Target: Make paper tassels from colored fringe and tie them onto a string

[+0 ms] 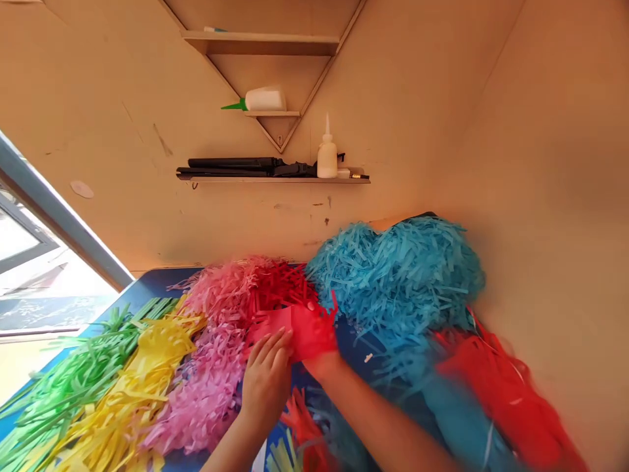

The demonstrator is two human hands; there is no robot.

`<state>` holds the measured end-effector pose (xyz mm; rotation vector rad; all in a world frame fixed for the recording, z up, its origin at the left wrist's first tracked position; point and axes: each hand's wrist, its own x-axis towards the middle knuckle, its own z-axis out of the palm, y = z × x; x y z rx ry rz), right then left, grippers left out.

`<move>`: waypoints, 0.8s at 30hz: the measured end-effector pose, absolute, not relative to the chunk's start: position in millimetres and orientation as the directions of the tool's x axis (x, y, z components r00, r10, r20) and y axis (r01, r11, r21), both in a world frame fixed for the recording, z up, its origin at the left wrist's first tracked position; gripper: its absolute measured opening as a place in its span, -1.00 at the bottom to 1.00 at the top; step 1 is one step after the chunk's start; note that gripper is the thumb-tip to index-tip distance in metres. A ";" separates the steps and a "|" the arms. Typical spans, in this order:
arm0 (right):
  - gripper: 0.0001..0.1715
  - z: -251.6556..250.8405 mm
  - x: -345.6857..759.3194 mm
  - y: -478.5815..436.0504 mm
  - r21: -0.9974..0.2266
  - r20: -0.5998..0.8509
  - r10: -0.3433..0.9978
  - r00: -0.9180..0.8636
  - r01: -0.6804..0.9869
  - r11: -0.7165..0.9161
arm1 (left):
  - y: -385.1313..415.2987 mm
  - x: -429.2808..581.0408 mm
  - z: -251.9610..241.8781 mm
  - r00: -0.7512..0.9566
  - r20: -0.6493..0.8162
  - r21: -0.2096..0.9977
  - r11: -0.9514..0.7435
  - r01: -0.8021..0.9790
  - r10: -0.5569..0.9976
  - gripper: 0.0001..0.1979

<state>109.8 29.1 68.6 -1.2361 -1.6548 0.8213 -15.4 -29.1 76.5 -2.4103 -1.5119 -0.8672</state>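
Note:
A thin red sheet of fringed tissue paper (299, 328) is spread between my two hands over the blue table. My left hand (268, 377) grips its near left edge, the fingers close together. My right hand (319, 337) has the same sheet; the paper drapes over most of it, and a fingertip shows at the top. Cut red strips stick out past my right hand. Just behind lies a pile of red shredded tissue (282, 285). Left of my left hand is purple-pink shredded tissue (209, 387).
Yellow (140, 380) and green fringes (81, 370) lie left; salmon-pink fringe (221, 288) sits behind. A large blue fringe heap (393, 275) and red fringe (511, 393) are right. A wall shelf (275, 180) holds a hair straightener (230, 167) and glue bottle (327, 157).

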 end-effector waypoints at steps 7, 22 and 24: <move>-0.64 39.7 282.4 6.5 -0.982 -0.063 0.898 0.435 -0.188 0.022 | -31.0 25.8 42.3 0.541 0.000 0.212 -0.529 0.822 0.841 -0.57; -0.45 33.6 227.9 -43.4 -0.349 0.011 1.000 -0.005 0.937 0.009 | -38.5 49.6 26.1 0.514 -0.233 0.239 -0.464 0.853 0.826 -0.60; -0.50 36.5 241.8 -43.4 -0.286 0.127 0.969 0.214 0.943 -0.171 | -37.8 46.7 26.5 0.519 -0.216 0.269 -0.461 0.846 0.827 -0.59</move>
